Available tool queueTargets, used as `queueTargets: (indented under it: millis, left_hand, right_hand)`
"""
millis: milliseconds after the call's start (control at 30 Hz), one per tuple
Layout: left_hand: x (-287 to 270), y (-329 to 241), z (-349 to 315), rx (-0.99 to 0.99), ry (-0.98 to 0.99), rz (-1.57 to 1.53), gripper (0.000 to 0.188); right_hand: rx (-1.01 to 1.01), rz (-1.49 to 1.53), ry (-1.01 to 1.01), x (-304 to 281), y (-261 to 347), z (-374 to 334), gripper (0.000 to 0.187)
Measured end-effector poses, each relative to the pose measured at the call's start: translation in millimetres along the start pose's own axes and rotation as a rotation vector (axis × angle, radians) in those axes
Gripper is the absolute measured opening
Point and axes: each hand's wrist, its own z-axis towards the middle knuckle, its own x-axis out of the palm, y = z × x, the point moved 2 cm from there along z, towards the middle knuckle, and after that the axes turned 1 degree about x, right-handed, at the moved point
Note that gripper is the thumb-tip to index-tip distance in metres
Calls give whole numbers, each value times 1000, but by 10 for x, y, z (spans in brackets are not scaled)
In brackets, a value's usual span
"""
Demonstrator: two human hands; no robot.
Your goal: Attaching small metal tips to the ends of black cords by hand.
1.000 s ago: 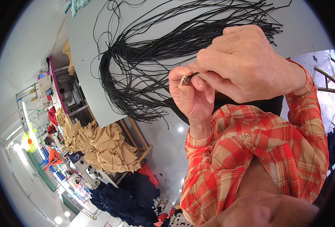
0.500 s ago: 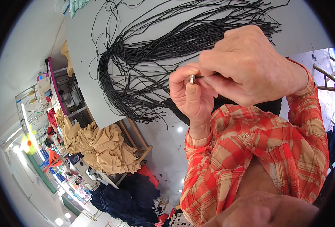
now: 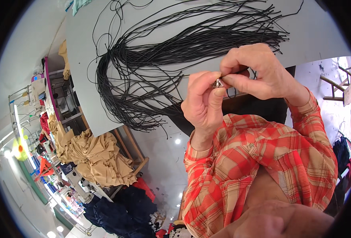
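My left hand (image 3: 204, 101) pinches a small shiny metal fitting (image 3: 217, 83) between thumb and forefinger, in front of my chest. Close against it, my right hand (image 3: 258, 73) has thumb and forefinger pressed together on a thin black cord (image 3: 231, 95), which loops below the fingers. The fingertips of both hands nearly meet, so how the cord sits at the fitting cannot be made out. Beyond my hands, a large bundle of black cords (image 3: 175, 49) lies across the grey table, gathered at its left side and fanned out toward loose ends.
The grey table (image 3: 80, 91) ends at a near edge below the cords. Left of it are a heap of tan fabric (image 3: 100, 156) and dark blue cloth (image 3: 120, 212). A wooden stool (image 3: 334, 88) stands at the far right.
My right hand has drawn back to the right and lower, showing more of the metal fitting and a cord loop. My left hand has turned slightly, still pinching the fitting.
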Motion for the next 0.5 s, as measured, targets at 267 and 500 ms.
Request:
queueTargets:
  millis: [267,500]
  left_hand:
    - [-52,52,-39,60,-3,427,25]
    - [-15,101,-24,205,7,647,32]
  right_hand:
    - [206,57,-34,-40,-47,-45,4]
    - [263,129,-8,66,-69,32,5]
